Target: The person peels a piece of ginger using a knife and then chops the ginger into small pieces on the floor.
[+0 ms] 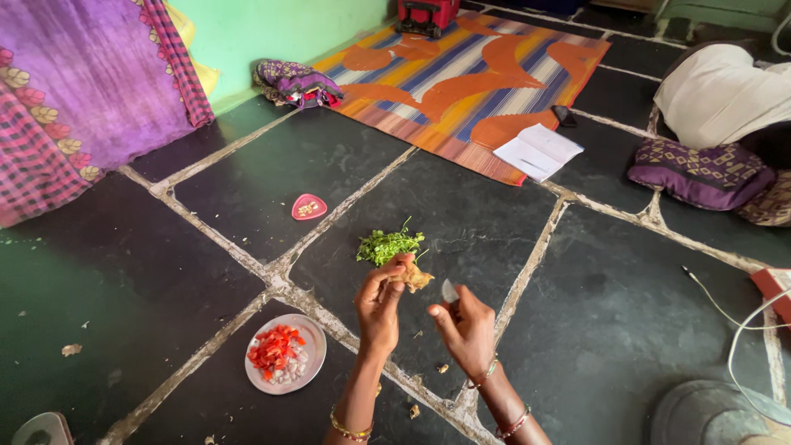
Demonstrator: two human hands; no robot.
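Nearest the camera, both forearms came up from the bottom edge, bangles at the wrists, and the two hands met over the dark stone floor (148,288). The left hand (377,306) was curled nearly closed, fingertips pinching a knobbly tan piece of ginger root (414,277) and holding it up off the floor, probably so the other hand could work at its skin. The right hand (468,328) was folded around a small blade (449,290), only the pale metal tip showing above the knuckles, pointed toward the root and just beside it. Below the hands lay small tan peel scraps (442,368) on the floor, seemingly dropped straight down from the work.

The ginger root itself looked lumpy and irregular, pale brown with a rough, partly stripped surface; how much skin was left I could not tell.

To the left of the left hand, near it, a round steel plate (314,363) held chopped red tomato (273,347) with some pale diced bits, set within easy reach. Just beyond the fingertips lay a small bunch of green coriander (388,245) directly on the floor. Farther out to the left sat a little pink heart-shaped dish (309,207). Far beyond, well apart from the hands, lay a striped orange mat (470,82) with a white notebook (537,152) at its edge, and a purple cushion (700,173) off to the right.
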